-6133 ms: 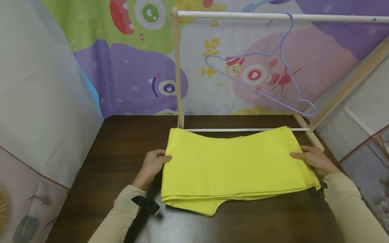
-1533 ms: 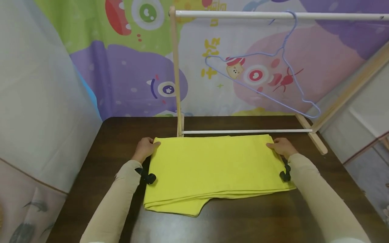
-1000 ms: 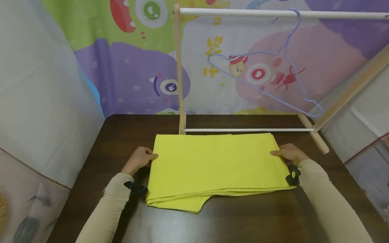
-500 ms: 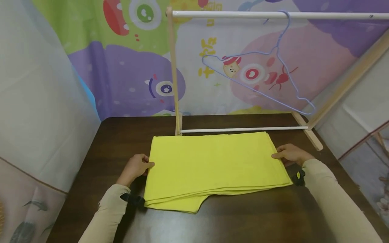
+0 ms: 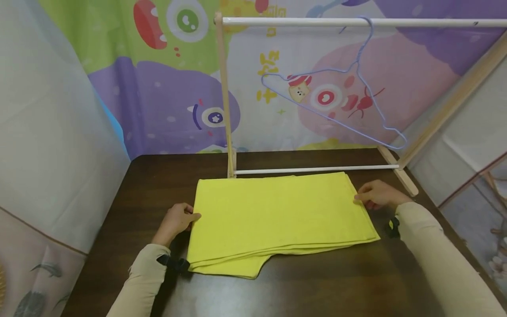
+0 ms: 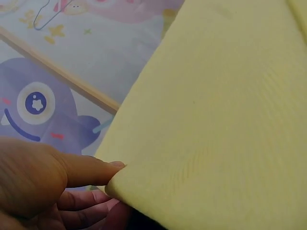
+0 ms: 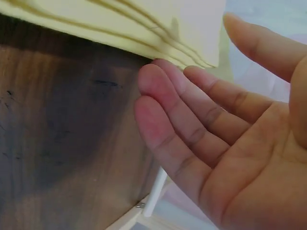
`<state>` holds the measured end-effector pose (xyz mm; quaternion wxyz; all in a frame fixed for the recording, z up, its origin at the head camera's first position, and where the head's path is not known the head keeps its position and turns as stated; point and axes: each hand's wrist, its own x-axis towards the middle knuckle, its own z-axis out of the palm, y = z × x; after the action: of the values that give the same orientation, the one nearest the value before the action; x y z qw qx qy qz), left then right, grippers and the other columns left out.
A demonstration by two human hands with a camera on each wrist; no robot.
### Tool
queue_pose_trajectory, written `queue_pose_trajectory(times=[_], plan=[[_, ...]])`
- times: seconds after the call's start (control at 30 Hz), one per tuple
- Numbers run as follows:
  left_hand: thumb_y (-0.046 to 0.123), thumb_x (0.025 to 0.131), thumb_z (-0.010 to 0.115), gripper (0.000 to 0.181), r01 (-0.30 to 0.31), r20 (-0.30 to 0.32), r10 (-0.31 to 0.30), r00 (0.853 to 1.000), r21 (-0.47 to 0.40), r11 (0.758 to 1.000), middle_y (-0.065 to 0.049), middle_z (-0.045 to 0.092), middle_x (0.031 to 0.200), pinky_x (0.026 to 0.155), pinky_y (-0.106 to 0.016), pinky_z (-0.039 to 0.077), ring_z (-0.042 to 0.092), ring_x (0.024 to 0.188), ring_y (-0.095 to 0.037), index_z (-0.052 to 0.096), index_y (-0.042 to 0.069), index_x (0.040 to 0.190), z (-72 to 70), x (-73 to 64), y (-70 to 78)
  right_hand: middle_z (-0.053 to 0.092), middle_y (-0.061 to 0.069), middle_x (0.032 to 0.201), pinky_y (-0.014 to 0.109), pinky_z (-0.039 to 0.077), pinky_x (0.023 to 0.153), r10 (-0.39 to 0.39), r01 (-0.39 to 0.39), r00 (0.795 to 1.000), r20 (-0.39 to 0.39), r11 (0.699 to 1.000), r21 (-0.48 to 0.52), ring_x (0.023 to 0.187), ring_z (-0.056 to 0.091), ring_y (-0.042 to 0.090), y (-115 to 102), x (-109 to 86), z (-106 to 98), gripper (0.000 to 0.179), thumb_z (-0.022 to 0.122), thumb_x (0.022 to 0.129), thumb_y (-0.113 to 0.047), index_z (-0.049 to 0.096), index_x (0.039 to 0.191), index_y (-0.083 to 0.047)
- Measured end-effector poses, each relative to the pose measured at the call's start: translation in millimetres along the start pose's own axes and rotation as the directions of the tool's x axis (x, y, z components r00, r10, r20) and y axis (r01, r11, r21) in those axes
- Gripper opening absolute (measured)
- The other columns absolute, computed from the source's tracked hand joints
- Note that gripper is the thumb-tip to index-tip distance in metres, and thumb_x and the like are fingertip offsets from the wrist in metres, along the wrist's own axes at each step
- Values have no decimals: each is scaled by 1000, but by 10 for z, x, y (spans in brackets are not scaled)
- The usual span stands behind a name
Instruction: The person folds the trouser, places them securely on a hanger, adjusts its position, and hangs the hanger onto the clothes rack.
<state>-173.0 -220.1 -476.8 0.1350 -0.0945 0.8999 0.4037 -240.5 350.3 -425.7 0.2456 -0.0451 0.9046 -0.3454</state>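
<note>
A folded yellow cloth (image 5: 273, 211) lies on the brown desk (image 5: 317, 286), its far edge just in front of the lower bar of a clothes rack (image 5: 309, 21). Its layers show along the near edge, where a flap pokes out toward the left. The left hand (image 5: 176, 220) pinches the cloth's left edge, thumb on top and fingers underneath. The right hand (image 5: 376, 193) is beside the right edge, loose and holding nothing, its thumb spread from the fingers; whether a fingertip touches the cloth is unclear. A blue hanger (image 5: 359, 53) hangs from the rack's top bar, before a cartoon-printed curtain (image 5: 174, 101).
</note>
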Motion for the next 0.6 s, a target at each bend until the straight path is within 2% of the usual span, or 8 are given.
queue_pose_trajectory(times=[0.17, 0.43, 0.6], plan=[[15, 93, 66, 30, -4, -6, 4, 1000, -8, 1000, -17, 63, 92, 64, -36, 54, 63, 66, -19, 56, -8, 110, -1, -3, -9, 62, 12, 86, 37, 52, 64, -41, 41, 999, -28, 999, 0, 71, 60, 22, -98, -4, -54, 41, 61, 97, -25, 56, 117, 11], [16, 93, 67, 30, -5, 2, 5, 1000, -11, 1000, -15, 62, 91, 65, -36, 54, 63, 67, -20, 56, -7, 110, 0, 8, -19, 63, 13, 88, 36, 53, 64, -125, 120, 990, -62, 990, -73, 73, 60, 23, -421, -40, -206, 34, 58, 99, -20, 58, 113, 10], [15, 93, 66, 29, -2, 3, 2, 1000, -6, 1000, -15, 62, 90, 65, -36, 54, 63, 67, -20, 56, -6, 109, 1, 7, -27, 63, 9, 89, 33, 52, 63, -145, 132, 985, -91, 982, -131, 73, 60, 23, -616, -52, -305, 36, 59, 99, -24, 59, 115, 8]])
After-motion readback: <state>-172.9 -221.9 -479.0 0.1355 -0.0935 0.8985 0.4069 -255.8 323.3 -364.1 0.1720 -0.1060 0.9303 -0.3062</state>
